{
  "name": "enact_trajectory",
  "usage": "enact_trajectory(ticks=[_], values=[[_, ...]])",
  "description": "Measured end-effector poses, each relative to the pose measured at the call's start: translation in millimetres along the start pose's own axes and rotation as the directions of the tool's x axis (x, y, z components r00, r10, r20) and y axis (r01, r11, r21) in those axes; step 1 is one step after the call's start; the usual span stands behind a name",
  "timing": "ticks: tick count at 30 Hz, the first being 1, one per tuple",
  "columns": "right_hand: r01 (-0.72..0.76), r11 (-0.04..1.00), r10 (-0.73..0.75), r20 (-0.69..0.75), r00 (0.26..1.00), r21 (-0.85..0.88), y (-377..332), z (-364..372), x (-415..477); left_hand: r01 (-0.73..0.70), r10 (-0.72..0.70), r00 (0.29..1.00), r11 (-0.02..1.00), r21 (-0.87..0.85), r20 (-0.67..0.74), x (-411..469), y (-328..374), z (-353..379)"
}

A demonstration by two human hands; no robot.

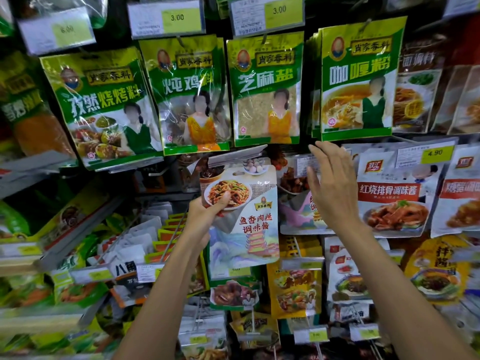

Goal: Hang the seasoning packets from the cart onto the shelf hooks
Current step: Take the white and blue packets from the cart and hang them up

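Up on the top row, side by side, left to right: cumin packet [104, 107], stew packet [189, 94], sesame packet [267, 92], curry packet [358, 79], price tags [166, 18] above. Just below the sesame packet, before the middle row: held packet [246, 222], pinched at its left edge by the left hand [205, 214]. Right of that, apart from it, under the curry packet: right hand [335, 188]. Further right: rib sauce packet [392, 193].

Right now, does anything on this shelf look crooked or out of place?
Only the grey price-tag flap above the packet in the left hand: it tips up at a slant, while the 4.90 tag faces front. No damage shows.
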State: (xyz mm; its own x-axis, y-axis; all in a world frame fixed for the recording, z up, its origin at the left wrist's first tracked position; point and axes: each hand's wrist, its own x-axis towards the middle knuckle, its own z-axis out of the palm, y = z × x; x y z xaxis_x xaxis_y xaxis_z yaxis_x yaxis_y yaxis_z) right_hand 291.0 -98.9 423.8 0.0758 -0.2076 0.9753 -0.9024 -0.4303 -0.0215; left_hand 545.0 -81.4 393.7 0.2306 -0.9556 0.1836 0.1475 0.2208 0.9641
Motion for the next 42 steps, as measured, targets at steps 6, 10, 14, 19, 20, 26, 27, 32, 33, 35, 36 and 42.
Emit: enact_trajectory(ticks=[6, 10, 14, 19, 20, 26, 27, 32, 33, 35, 36, 42], values=[[0.002, 1.0, -0.002, -0.013, 1.0, 0.018, 1.5, 3.1, -1.5, 0.012, -0.013, 1.0, 1.0, -0.018, -0.025, 11.9, -2.6, 1.2], [-0.006, 1.0, 0.006, -0.01, 1.0, 0.029, 1.5, 3.2, -2.0, 0.026, -0.026, 0.998, 1.0, 0.002, -0.052, 19.2, -6.1, 2.4], [-0.008, 1.0, 0.009, -0.014, 1.0, 0.021, 1.3, 3.4, -2.2, 0.022, -0.019, 0.995, 0.999, 0.032, -0.101, 25.9, -8.7, 5.9], [-0.004, 1.0, 0.004, -0.044, 0.999, -0.002, 2.4, 2.7, -4.5, 0.022, -0.009, 0.985, 0.997, 0.073, -0.175, 33.1, -10.0, 13.3], [-0.003, 1.0, 0.003, -0.045, 0.999, 0.0, 2.7, 2.5, -4.7, 0.03, -0.015, 0.98, 0.997, 0.073, -0.198, 33.7, -10.1, 15.6], [0.007, 1.0, -0.008, -0.042, 0.999, -0.005, 2.6, 2.2, -6.1, 0.148, -0.127, 0.922, 0.989, 0.029, -0.365, 39.2, -4.4, 29.7], [0.008, 1.0, -0.008, -0.043, 0.999, -0.005, 2.4, 1.9, -6.1, 0.159, -0.128, 0.909, 0.986, 0.048, -0.397, 39.7, -3.4, 31.8], [0.0, 1.0, -0.001, -0.055, 0.998, -0.019, 0.7, 0.5, -6.9, 0.217, -0.11, 0.861, 0.962, 0.164, -0.496, 37.8, 4.4, 40.2], [-0.002, 1.0, 0.0, -0.061, 0.998, -0.026, 0.4, 0.4, -7.3, 0.227, -0.107, 0.855, 0.957, 0.181, -0.507, 36.3, 5.8, 41.3], [-0.008, 0.999, 0.005, -0.067, 0.998, -0.035, 0.4, -0.3, -8.1, 0.221, -0.085, 0.855, 0.952, 0.212, -0.511, 33.1, 7.4, 43.1], [-0.012, 0.999, 0.01, -0.066, 0.998, -0.033, -0.1, -0.9, -9.1, 0.205, -0.058, 0.861, 0.949, 0.24, -0.506, 30.6, 7.2, 42.4], [-0.038, 0.999, 0.038, -0.038, 0.999, 0.004, -5.0, -13.6, -24.8, 0.019, 0.197, 0.91, 0.858, 0.513, -0.364, -7.0, 0.1, 23.2]])
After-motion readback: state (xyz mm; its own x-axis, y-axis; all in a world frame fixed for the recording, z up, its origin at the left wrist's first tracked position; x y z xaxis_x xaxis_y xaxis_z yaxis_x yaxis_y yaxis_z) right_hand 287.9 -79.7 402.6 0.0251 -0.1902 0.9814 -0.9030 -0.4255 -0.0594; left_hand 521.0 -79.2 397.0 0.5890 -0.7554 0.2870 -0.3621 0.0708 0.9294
